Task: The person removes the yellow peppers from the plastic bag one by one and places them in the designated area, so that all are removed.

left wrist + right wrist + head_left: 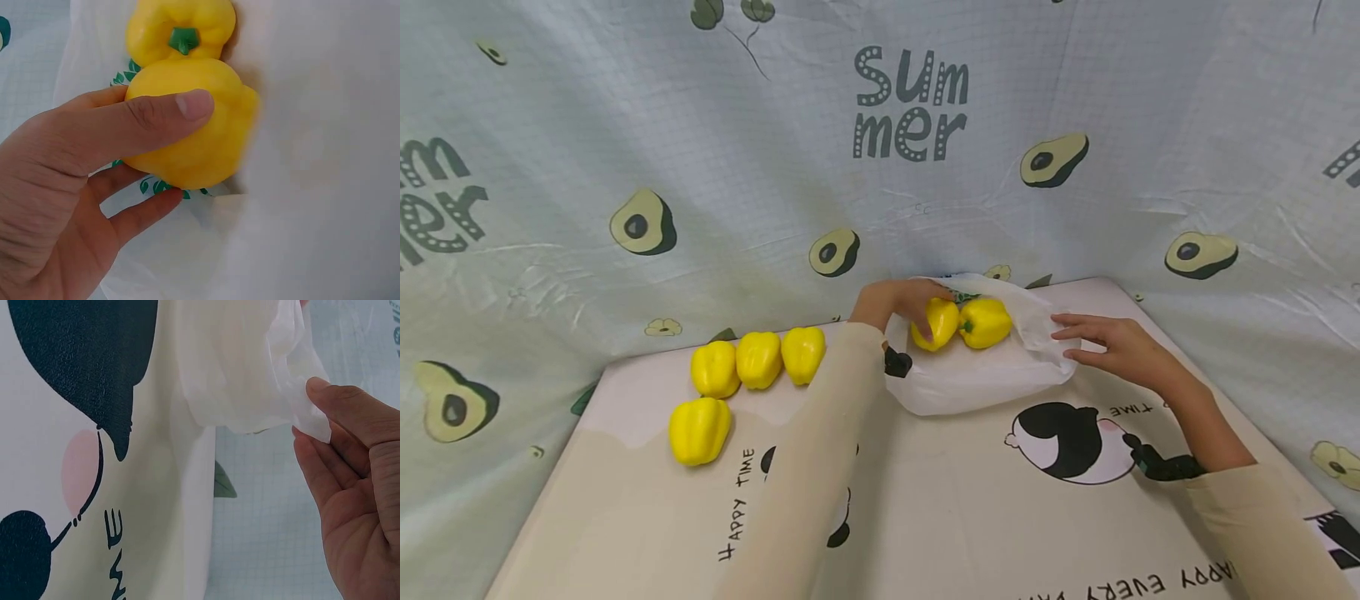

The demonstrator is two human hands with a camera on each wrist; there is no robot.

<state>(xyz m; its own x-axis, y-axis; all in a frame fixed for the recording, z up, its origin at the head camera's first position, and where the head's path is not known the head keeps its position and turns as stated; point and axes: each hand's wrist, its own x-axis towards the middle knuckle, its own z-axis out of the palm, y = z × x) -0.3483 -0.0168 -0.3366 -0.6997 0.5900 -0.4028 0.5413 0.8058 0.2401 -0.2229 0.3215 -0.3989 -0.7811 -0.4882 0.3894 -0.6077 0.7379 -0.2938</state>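
Wall covering (745, 175) reads "SUMMER" among avocado prints; the pale table cover (955, 508) reads "HAPPY TIME" at left.
Further lettering at right, "TIME" and a near-edge "HAPPY EVERY", runs inverted, partly cut off or covered; the white bag (977, 392), far and right of centre, bears green leaf print. Within its mouth, the left hand (904, 305) holds a glossy yellow pepper (940, 321), thumb across its lobed side; touching it at right lies a second pepper (987, 324), green stem visible. The right hand (1116, 350) pinches the bag's right edge. Four similar peppers (759, 360) stand far left, outside it.
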